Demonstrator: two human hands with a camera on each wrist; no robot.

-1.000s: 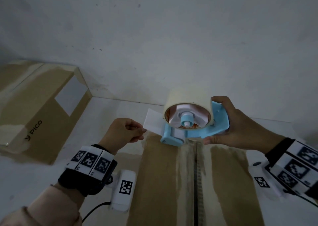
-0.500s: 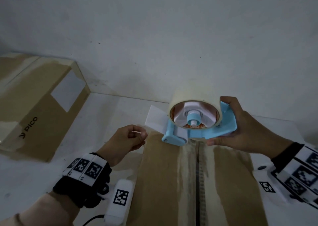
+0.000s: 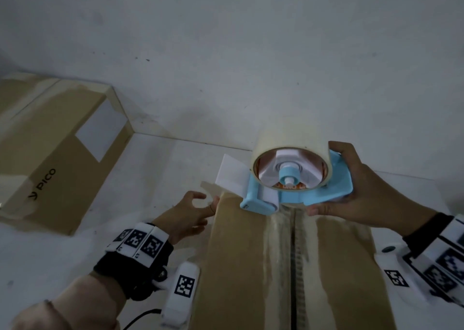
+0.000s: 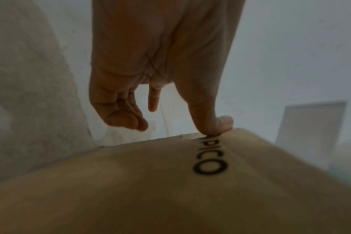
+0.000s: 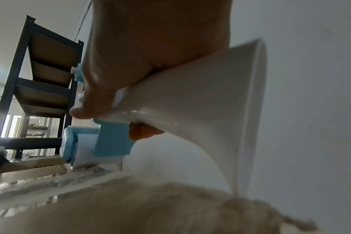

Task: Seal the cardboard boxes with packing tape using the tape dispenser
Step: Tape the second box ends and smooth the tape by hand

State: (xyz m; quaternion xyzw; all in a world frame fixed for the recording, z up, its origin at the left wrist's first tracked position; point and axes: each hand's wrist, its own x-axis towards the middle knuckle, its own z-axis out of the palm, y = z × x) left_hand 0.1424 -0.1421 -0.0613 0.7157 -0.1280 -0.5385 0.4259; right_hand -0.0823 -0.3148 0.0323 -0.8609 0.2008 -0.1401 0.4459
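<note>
My right hand (image 3: 351,186) grips the blue tape dispenser (image 3: 326,189) with its roll of pale tape (image 3: 288,141), just above the far end of the cardboard box (image 3: 251,267) in front of me. The roller end sits over the box's centre seam (image 3: 295,254). A short free end of tape (image 3: 231,176) sticks out to the left. My left hand (image 3: 207,199) is at the box's far left corner, fingers loosely curled, holding nothing. In the left wrist view the thumb (image 4: 216,125) touches the box (image 4: 150,182) at its edge. In the right wrist view my right hand (image 5: 150,71) wraps the dispenser (image 5: 114,139).
A second cardboard box (image 3: 50,149) printed PICO lies at the left against the white wall (image 3: 251,53). The white table (image 3: 163,179) shows between the two boxes. A dark metal shelving rack (image 5: 40,79) stands off to the left in the right wrist view.
My left hand has let go of the tape end and dropped to the box's far left corner. The dispenser has shifted slightly right, with the tape end still sticking out.
</note>
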